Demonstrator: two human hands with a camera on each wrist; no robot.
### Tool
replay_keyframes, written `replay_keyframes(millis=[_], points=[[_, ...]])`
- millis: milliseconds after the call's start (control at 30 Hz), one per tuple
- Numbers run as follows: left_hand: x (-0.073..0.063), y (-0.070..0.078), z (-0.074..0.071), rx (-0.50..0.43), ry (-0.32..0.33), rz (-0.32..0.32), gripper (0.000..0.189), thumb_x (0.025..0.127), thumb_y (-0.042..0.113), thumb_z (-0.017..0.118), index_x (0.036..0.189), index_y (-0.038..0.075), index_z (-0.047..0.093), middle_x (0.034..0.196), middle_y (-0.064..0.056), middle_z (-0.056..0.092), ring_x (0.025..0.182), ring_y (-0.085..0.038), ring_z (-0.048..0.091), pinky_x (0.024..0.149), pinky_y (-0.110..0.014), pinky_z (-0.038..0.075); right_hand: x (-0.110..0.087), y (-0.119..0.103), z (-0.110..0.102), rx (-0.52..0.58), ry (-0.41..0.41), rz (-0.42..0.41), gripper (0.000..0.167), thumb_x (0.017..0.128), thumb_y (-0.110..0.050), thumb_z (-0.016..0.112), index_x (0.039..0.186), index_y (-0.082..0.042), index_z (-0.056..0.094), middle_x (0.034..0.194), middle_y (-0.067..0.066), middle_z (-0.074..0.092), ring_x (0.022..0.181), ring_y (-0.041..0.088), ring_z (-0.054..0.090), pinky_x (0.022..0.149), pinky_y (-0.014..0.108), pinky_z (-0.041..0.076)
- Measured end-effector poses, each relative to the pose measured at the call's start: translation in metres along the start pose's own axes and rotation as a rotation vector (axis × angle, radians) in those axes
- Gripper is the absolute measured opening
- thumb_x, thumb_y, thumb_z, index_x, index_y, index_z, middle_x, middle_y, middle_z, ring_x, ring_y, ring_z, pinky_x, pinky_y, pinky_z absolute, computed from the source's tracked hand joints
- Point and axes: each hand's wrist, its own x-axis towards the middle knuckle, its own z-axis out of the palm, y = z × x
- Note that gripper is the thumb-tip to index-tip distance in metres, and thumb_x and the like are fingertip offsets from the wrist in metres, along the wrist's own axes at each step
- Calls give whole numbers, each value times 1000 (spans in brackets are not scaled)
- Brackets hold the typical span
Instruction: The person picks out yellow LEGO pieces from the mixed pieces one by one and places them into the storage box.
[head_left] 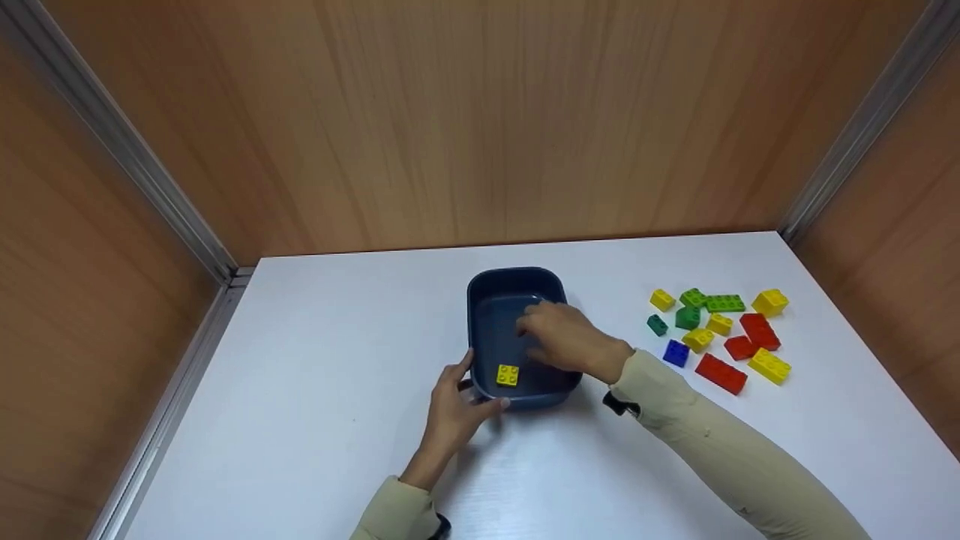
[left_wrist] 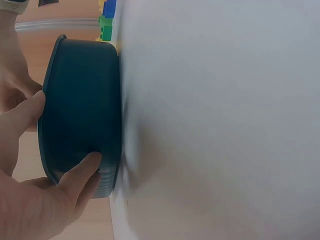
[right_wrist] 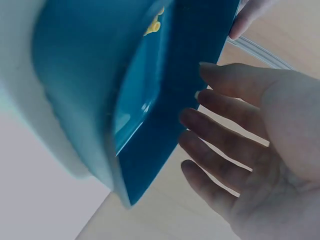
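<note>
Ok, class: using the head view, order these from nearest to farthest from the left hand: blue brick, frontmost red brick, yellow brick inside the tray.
1. Yellow brick: inside the tray, near the left hand.
2. Blue brick: right of the tray.
3. Frontmost red brick: farther right.

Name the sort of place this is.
Probably a partitioned workstation or test booth: a flat white tabletop stands against tall brown wood-grain panels on three visible sides, with straight grey metal-looking posts in the corners.

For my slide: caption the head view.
Left hand grips a blue tray containing a yellow brick; right hand hovers above; loose bricks at right.
</note>
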Motion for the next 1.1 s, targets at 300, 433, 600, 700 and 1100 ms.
replay_keyframes(millis=[300,433,600,700,1100], points=[[1,0,1,-50,-4,-34,101,81,4,92,163,0,34,140,-23,52,136,-46,55,102,-40,59,-22,10,-3,-7,27,67,36,89,-12,86,124,-8,76,122,10,72,111,27,67,100,45,60],[1,1,1,-19,5,-34,100,81,5,92,163,0,35,141,-22,53,136,-45,55,103,-41,59,-31,14,-5,27,46,99,37,90,-11,86,125,-7,75,123,10,72,112,27,66,101,46,59],[0,2,2,12,8,-33,99,81,7,92,163,0,36,140,-22,54,136,-44,56,105,-42,58,-42,21,-3,66,81,136,38,90,-10,86,126,-6,75,124,10,73,112,28,67,100,46,60],[-1,1,1,14,8,-35,99,81,7,92,163,0,36,140,-22,54,135,-44,56,105,-42,58,-50,26,1,87,101,149,37,90,-10,85,125,-6,75,123,10,74,111,28,68,100,47,60],[0,1,2,16,8,-24,100,81,7,92,163,-1,35,139,-23,54,135,-44,57,103,-39,59,-77,46,8,145,153,218,37,90,-7,85,125,-6,75,123,12,74,115,33,67,103,53,58]])
